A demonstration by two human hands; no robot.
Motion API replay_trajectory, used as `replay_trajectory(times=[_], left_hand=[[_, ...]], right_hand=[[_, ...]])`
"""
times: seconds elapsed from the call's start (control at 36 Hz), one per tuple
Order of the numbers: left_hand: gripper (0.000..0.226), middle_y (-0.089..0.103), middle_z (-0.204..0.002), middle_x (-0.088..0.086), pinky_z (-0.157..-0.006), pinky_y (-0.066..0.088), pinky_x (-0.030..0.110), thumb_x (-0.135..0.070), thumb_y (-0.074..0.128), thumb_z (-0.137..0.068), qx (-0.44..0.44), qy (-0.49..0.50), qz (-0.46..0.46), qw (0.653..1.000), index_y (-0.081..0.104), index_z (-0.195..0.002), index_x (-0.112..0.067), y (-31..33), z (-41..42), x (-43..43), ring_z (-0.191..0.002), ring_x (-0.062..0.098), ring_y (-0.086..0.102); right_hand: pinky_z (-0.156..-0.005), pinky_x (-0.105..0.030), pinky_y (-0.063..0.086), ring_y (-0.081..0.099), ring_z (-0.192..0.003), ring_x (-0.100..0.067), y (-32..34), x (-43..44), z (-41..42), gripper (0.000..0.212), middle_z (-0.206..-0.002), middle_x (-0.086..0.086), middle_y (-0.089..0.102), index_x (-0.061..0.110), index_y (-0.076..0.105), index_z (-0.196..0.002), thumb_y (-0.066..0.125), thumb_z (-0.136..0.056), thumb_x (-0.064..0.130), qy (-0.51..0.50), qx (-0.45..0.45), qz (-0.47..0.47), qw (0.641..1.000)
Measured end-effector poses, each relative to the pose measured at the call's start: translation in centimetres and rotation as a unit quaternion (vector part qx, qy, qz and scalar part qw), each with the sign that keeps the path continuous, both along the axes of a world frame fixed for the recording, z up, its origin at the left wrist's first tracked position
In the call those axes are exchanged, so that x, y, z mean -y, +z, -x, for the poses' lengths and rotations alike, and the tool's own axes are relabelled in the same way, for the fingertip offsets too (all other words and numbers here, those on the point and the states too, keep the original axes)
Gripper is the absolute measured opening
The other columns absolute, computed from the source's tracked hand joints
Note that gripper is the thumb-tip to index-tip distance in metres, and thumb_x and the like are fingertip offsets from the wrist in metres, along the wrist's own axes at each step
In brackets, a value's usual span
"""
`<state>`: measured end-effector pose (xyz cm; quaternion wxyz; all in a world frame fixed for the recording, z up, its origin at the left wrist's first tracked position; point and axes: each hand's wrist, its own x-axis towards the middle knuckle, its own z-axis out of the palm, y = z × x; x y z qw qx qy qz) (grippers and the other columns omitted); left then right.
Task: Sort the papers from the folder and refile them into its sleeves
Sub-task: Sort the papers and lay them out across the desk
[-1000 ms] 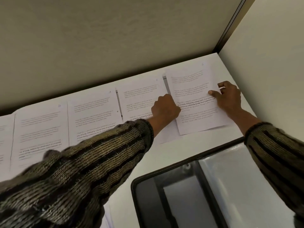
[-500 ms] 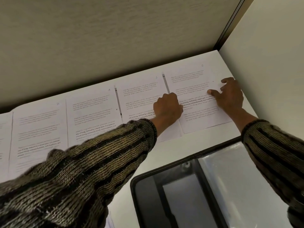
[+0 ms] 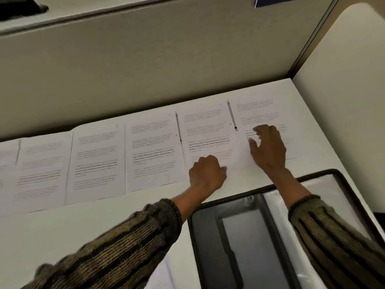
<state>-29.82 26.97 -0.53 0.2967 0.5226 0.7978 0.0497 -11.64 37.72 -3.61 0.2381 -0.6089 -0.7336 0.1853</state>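
Note:
Several printed sheets lie side by side in a row on the white desk (image 3: 104, 222). My right hand (image 3: 268, 147) presses flat, fingers spread, on the rightmost sheet (image 3: 256, 109). That sheet's lower left corner overlaps the neighbouring sheet (image 3: 204, 126). My left hand (image 3: 206, 173) is a curled fist resting on the neighbouring sheet's lower right part, its thumb at the overlapping corner; a pinch cannot be made out. The open black folder (image 3: 208, 226) with clear sleeves lies near me at the right, under my right forearm.
A beige partition wall (image 3: 145, 69) runs behind the row of sheets, and a side panel (image 3: 343, 101) closes the right. More sheets (image 3: 41, 167) stretch to the left edge. Another paper edge (image 3: 164, 276) shows by my left sleeve.
My right hand slid left across the rightmost sheet, which now overlaps its neighbour. My left hand drew back toward the sheets' near edge. The view tilted up.

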Motion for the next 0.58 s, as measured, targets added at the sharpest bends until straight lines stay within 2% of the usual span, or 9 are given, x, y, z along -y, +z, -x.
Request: replay_trajectory(times=[0.11,0.25,0.31,0.42,0.47,0.58], left_hand=[[0.036,0.070,-0.095,0.001,-0.082,0.059,0.040,-0.052,0.060,-0.098,-0.025,0.038,0.017,0.999,0.070,-0.096,-0.018,0.7,3.6,5.9,-0.089,0.026,0.068],[0.034,0.071,-0.091,-0.003,-0.085,0.059,0.039,-0.053,0.064,-0.098,-0.029,0.126,0.021,0.991,0.071,-0.093,-0.020,1.3,8.4,13.8,-0.089,0.022,0.070],[0.032,0.072,-0.089,-0.005,-0.082,0.058,0.037,-0.053,0.067,-0.096,-0.018,0.167,0.025,0.985,0.070,-0.088,-0.022,1.5,10.2,17.2,-0.088,0.021,0.069],[0.031,0.070,-0.084,-0.004,-0.081,0.056,0.037,-0.051,0.070,-0.094,-0.002,0.247,0.045,0.968,0.068,-0.079,-0.024,1.7,13.3,24.5,-0.087,0.025,0.068],[0.033,0.068,-0.079,-0.004,-0.080,0.054,0.036,-0.049,0.071,-0.095,0.008,0.283,0.046,0.958,0.067,-0.075,-0.023,1.7,14.2,28.4,-0.082,0.025,0.066],[0.035,0.069,-0.072,-0.007,-0.073,0.053,0.033,-0.048,0.072,-0.095,0.018,0.307,0.044,0.951,0.066,-0.071,-0.024,1.3,14.7,35.5,-0.072,0.017,0.065]], right_hand=[[-0.080,-0.042,0.055,0.060,-0.104,-0.019,0.8,6.2,4.3,0.030,-0.115,0.002,0.059,0.024,0.059,-0.121,0.071,-0.094,0.021,0.049,-0.048,0.032,0.997],[-0.078,-0.038,0.054,0.059,-0.096,-0.010,2.1,15.3,9.0,0.025,-0.109,0.010,0.059,0.028,0.060,-0.115,0.073,-0.094,0.025,0.084,-0.080,0.075,0.990],[-0.076,-0.034,0.054,0.061,-0.089,-0.005,2.6,19.0,10.5,0.022,-0.103,0.014,0.062,0.029,0.062,-0.112,0.074,-0.093,0.026,0.086,-0.110,0.106,0.984],[-0.069,-0.016,0.050,0.063,-0.080,-0.002,3.2,26.4,12.3,0.013,-0.092,0.014,0.067,0.027,0.066,-0.106,0.074,-0.095,0.027,0.093,-0.146,0.191,0.966],[-0.070,-0.020,0.054,0.063,-0.080,-0.003,2.7,29.9,12.8,0.011,-0.093,0.012,0.067,0.025,0.067,-0.105,0.073,-0.096,0.025,0.097,-0.143,0.210,0.962],[-0.078,-0.040,0.060,0.062,-0.083,-0.007,1.0,35.6,13.4,0.014,-0.096,0.008,0.063,0.024,0.064,-0.105,0.073,-0.095,0.023,0.066,-0.099,0.248,0.961]])
